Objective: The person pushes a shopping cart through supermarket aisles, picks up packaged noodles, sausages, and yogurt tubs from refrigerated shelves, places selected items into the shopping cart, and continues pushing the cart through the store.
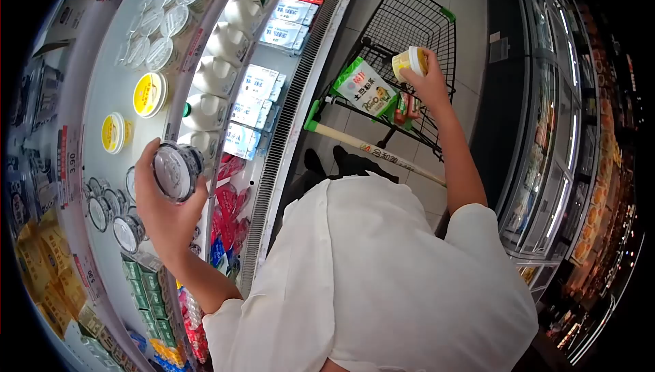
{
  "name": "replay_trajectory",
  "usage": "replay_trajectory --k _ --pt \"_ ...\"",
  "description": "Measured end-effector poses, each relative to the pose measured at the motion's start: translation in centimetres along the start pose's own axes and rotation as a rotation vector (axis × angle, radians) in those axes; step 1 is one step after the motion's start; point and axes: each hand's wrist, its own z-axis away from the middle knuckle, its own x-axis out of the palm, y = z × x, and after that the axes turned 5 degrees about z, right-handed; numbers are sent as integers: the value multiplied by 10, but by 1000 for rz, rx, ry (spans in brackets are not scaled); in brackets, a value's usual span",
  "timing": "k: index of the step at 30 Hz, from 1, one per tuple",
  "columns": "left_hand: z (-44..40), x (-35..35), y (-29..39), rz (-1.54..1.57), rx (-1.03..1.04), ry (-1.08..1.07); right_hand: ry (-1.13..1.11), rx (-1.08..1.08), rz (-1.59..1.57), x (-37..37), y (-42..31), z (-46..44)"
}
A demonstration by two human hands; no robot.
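At the shelf, my left hand (167,218) is closed around a round cup (176,170) with a pale printed lid and dark sides, held lid toward me. Similar dark-rimmed cups (101,213) stand on the shelf beside and below it. Two yellow-and-white tubs (149,94) stand just beyond this hand. On the other side, my right hand (430,80) grips a yellow-and-white tub (407,65), tilted, above the shopping cart (409,20). Inside the cart lie a green-and-white bag (365,87) and a reddish packet (407,109), partly hidden by my right hand and forearm.
White plastic bottles (215,75) and blue-and-white cartons (258,85) line the lower shelf. Clear-lidded cups (160,51) stand farther up. The cart's handle (368,147) crosses in front of me. Glass-fronted coolers (546,194) run along the right side.
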Motion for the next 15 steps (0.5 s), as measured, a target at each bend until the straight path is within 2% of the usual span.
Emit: replay_trajectory --k 1,3,5,7,9,11,12,13,15 --pt "-4 21 -3 75 83 -80 97 101 71 -19 39 3" --pt "-12 62 10 186 32 -246 211 217 143 -32 100 11" --pt "-15 99 16 157 103 -324 103 325 235 -34 150 19" --pt "-18 122 32 234 85 -385 -80 385 386 -22 177 23" --pt "-19 135 44 205 96 -403 -123 352 371 1 189 22" --pt "-18 145 49 186 65 -396 -151 591 -53 20 193 14" --pt "-17 149 52 177 40 -392 -211 804 -280 38 233 3" --pt "-15 152 54 161 36 -391 -224 802 -292 42 232 1" --pt "-10 155 58 166 -35 -376 -322 946 -489 55 232 -2"
